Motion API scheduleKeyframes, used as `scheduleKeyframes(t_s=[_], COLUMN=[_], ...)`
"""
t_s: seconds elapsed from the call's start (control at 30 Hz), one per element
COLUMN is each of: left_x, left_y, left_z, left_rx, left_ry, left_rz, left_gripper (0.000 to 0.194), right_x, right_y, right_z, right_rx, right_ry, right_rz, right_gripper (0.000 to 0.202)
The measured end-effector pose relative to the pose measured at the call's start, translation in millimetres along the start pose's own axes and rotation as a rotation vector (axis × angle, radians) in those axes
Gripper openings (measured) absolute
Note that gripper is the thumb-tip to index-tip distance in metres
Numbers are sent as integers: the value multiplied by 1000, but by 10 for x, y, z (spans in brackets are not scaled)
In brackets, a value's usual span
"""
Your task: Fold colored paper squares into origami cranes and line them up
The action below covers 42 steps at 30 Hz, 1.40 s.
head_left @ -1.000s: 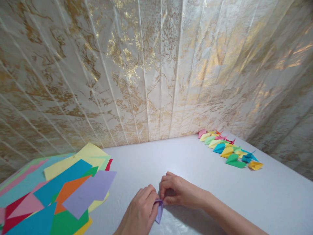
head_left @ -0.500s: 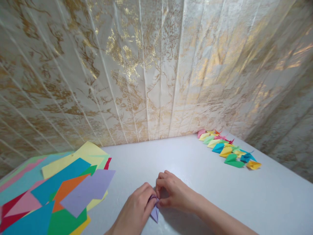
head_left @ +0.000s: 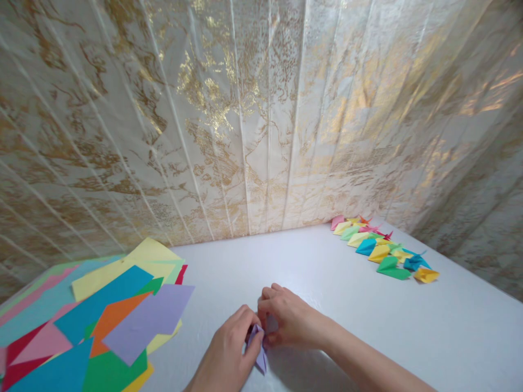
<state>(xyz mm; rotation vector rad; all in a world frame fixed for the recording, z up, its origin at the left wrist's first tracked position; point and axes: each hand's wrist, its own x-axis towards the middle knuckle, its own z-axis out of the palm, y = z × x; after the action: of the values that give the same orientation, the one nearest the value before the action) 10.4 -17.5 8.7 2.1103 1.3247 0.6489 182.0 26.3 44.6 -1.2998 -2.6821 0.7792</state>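
A small folded piece of purple paper [head_left: 261, 361] is held low over the white table, its narrow point toward me. My left hand [head_left: 232, 345] is closed on it, the thumb lying along its upper face. At its right side my right hand [head_left: 286, 318] is curled, thumb and fingertips pinching at the paper's edge. Part of the paper is hidden behind the fingers, so its full shape cannot be made out.
Loose coloured paper sheets [head_left: 122, 305] lie overlapping on the left of the white table [head_left: 229, 272]. Rows of folded paper pieces [head_left: 379, 253], several with pointed ends, sit at the back right. A gold-patterned curtain [head_left: 253, 136] hangs behind the table.
The left thumb and the purple paper have shifted slightly, and more of the paper's upper part shows. Both hands stay close together in nearly the same place.
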Motion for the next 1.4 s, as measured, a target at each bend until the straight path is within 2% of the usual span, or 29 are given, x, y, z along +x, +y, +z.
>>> scheduleKeyframes(t_s=[0.27, 0.43, 0.53, 0.63, 0.77, 0.87, 1.0, 1.1, 1.17, 1.27, 1.4], left_x=[-8, -5, -14, -29, -38, -48, -59, -52, -38, 5, 61], left_y=[20, 84, 92, 21, -81, -17, 156, 183, 144, 70, 37], left_z=[-23, -78, -98, -56, 28, -7, -134, -160, -127, -35, 62], left_rx=[-45, -84, -153, -292, -634, -932, -1265, -1348, -1336, -1231, -1067], left_ry=[8, 11, 41, 126, 202, 205, 91, 11, 19, 35, -11], left_rz=[-28, 22, 7, -87, -294, -396, -486, -489, -480, -455, -460], left_gripper=[15, 32, 37, 27, 56, 59, 47, 42, 45, 51, 37], right_x=[-10, -7, -26, -38, -29, -24, -41, -62, -72, -71, -41], right_y=[32, 55, 89, 120, 122, 98, 62, 35, 10, -46, -93], right_z=[34, 48, 59, 57, 46, 58, 90, 121, 146, 192, 258], right_rx=[144, 176, 259, 392, 513, 543, 493, 392, 314, 164, -8], right_ry=[58, 75, 109, 207, 372, 457, 523, 530, 534, 517, 456], right_rz=[10, 33, -14, -65, -121, -159, -191, -205, -206, -206, -204], right_gripper=[18, 24, 24, 22, 21, 20, 23, 30, 28, 7, 22])
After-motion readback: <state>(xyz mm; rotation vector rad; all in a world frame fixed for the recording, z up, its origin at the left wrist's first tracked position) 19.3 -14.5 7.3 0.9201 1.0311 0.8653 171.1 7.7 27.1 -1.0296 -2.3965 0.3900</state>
